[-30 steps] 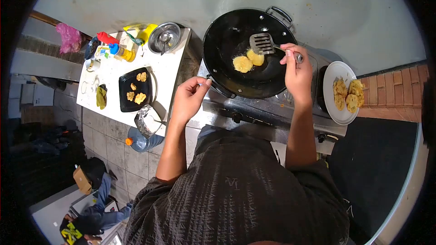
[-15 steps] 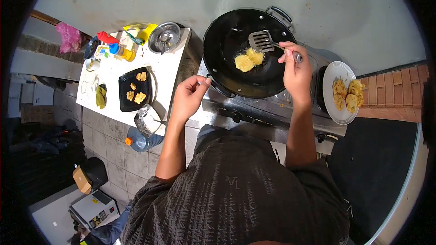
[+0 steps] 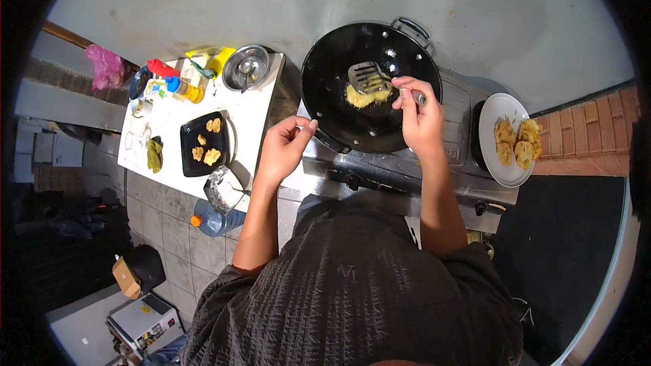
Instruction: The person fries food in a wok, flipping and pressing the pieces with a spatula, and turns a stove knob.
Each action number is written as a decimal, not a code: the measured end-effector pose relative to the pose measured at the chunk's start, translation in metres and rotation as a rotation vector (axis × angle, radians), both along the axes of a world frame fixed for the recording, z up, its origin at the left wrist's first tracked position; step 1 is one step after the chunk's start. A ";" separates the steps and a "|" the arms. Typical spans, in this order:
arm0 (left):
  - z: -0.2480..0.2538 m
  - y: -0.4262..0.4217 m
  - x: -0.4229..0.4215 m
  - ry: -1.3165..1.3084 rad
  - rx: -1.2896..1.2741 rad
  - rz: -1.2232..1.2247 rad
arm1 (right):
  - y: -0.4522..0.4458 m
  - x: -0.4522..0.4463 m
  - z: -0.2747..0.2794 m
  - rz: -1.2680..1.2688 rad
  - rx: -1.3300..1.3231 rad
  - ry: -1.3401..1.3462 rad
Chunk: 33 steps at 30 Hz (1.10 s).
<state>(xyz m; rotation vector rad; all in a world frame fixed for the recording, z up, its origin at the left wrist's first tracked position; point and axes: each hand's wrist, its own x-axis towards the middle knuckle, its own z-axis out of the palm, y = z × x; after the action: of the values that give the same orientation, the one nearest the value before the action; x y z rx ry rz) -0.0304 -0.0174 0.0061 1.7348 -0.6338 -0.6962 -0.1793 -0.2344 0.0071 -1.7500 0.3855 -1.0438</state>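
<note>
A black wok [image 3: 332,61] sits on the stove, with pale yellow fritters [image 3: 366,98] in its middle. My right hand [image 3: 424,122] is closed around the handle of a slotted metal spatula [image 3: 366,76]. The spatula's blade lies over the fritters and partly hides them. At the wok's near left edge, my left hand [image 3: 285,149] is closed, thumb and fingertips pinching the rim beside the near handle. On the right, a white plate [image 3: 494,112] carries several browned fritters [image 3: 521,146].
The steel gas stove [image 3: 434,186] has knobs along its front. To the left, a white table [image 3: 156,166] bears a black tray [image 3: 193,129] with food pieces, a metal bowl [image 3: 234,74], a yellow bottle [image 3: 192,93] and a foil-like container [image 3: 224,190]. A water jug [image 3: 220,220] stands below.
My right hand has moved left and slightly down, bringing the spatula blade from beside the fritters to over them. My left hand stays at the wok's edge. The view has shifted slightly.
</note>
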 end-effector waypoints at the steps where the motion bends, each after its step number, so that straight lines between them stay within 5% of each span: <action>1: 0.001 -0.001 0.001 -0.009 -0.006 -0.006 | -0.001 -0.002 0.002 -0.006 -0.006 -0.009; 17: 0.004 -0.007 0.006 -0.002 0.016 -0.031 | 0.000 -0.020 0.006 -0.050 0.044 -0.008; 33: 0.013 -0.026 0.015 0.005 -0.048 -0.112 | 0.000 -0.046 0.019 -0.372 -0.025 -0.055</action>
<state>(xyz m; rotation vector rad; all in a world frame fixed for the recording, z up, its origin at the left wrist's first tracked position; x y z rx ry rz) -0.0154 -0.0429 0.0188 1.6622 -0.7438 -0.7565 -0.2255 -0.2340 0.0262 -1.7038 0.6838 -1.3605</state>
